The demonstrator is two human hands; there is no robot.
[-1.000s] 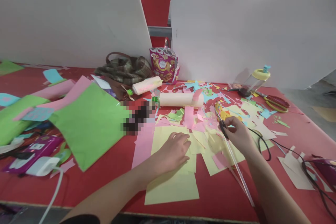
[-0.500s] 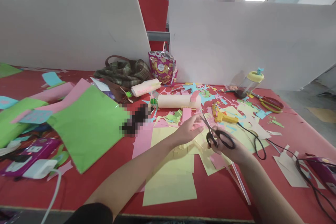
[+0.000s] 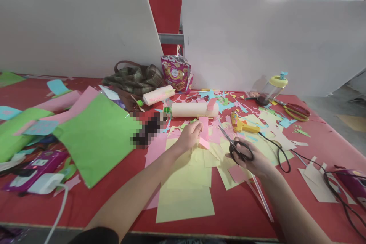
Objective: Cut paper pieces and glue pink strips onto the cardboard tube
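Note:
My left hand pinches a strip of pink paper above the yellow sheets in the middle of the red table. My right hand grips black scissors by the handles, blades pointing up and left toward the pink strip, a short way from it. A clear thin rod lies on the table under my right wrist. Paper scraps in pink, yellow and blue surround both hands.
A large green sheet and pink sheets lie left. Two paper-wrapped bottles, a plaid bag and a snack packet sit behind. A yellow glue gun with black cord, red scissors and a jar are right. White boards wall the back.
My left hand left the yellow sheet, reached forward and picked up the pink strip. My right hand drew the scissors off the pile toward me, and they now point at the strip.

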